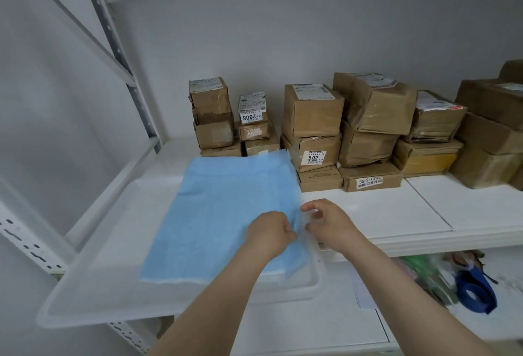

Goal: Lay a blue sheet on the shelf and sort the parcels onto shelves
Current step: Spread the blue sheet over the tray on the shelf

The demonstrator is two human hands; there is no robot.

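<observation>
Far left: white perforated metal upright (27, 245), slanting up along the frame edge. Next right: translucent white plastic tray (85, 287), flat on the white shelf board (396, 211), front part overhanging the board's edge. On the tray: light blue sheet (226, 214), thin, rectangular, spread almost flat. Far edge touching the foot of the stacks at the back, near edge stopping short of the tray's front rim, right edge slightly rumpled by the tray's right rim. At that right edge: left hand (268, 232), forearm reaching in from bottom centre, fingers curled in and pinching the sheet. Just beside it, right of the sheet's edge: right hand (332, 224), thumb and forefinger apart, remaining fingers loosely bent over the tray rim. Cannot tell whether gripping anything. Hands close together, contact between them unclear. Behind, along the back wall: brown cardboard parcels (373, 106), taped, white-labelled, stacked several high, running from centre to the right frame edge. Narrower stacks on the left, one label reading 2008. Bigger boxes further right, some crumpled. In front of those: bare board with a seam across it. Bottom right, on the lower shelf: blue tape roll (475, 293), lying beside blurred green packaging, too smeared to identify.
</observation>
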